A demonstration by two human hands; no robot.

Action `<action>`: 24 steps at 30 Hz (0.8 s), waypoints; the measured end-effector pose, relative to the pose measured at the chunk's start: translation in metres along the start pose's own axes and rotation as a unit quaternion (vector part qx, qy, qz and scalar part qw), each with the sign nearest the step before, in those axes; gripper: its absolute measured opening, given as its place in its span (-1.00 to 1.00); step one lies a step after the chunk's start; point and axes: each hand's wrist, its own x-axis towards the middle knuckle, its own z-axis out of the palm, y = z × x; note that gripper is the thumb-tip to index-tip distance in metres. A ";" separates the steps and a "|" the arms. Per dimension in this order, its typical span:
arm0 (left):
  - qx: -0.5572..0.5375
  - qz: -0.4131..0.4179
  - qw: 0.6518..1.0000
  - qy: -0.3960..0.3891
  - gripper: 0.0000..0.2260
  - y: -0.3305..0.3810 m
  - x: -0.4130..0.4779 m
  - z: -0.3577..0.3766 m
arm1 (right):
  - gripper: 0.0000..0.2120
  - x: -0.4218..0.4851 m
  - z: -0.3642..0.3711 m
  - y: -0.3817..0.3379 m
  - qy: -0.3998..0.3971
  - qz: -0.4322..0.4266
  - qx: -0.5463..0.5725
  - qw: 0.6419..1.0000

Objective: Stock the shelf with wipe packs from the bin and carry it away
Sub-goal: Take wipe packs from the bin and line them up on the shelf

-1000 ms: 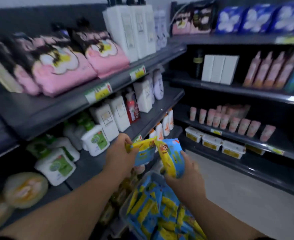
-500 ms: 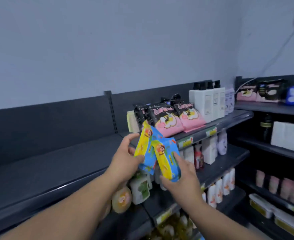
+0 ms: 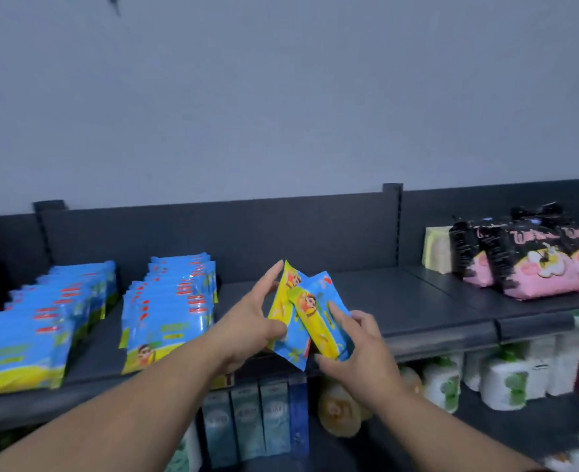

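The left hand (image 3: 247, 321) pinches one blue-and-yellow wipe pack (image 3: 286, 318), the thumb below and the forefinger stretched along its edge. The right hand (image 3: 359, 349) grips a second pack (image 3: 325, 335), which overlaps the first. Both are held just in front of the top shelf (image 3: 400, 301). On the shelf, to the left, lie two rows of the same packs (image 3: 168, 301). The pink packs (image 3: 536, 270) lie at the far right.

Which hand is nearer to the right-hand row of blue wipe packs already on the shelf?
Left. The left hand sits just right of that row of blue wipe packs, close beside it. The right hand is farther right, beyond the two held packs.
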 end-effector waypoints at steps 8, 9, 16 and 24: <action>-0.038 -0.020 0.997 0.066 -0.23 -0.012 0.004 -0.061 | -0.24 0.050 0.026 -0.040 -0.038 -0.039 -0.094 0.994; -0.046 -0.025 0.996 0.073 -0.23 -0.012 0.008 -0.063 | -0.25 0.058 0.025 -0.041 -0.044 -0.039 -0.099 0.993; -0.073 -0.093 0.980 0.157 -0.27 -0.011 0.049 -0.058 | -0.20 0.120 0.011 -0.026 -0.103 -0.038 -0.195 0.975; -0.105 -0.176 0.957 0.204 -0.17 -0.016 0.111 -0.028 | -0.21 0.190 0.005 0.015 -0.149 -0.079 -0.223 0.960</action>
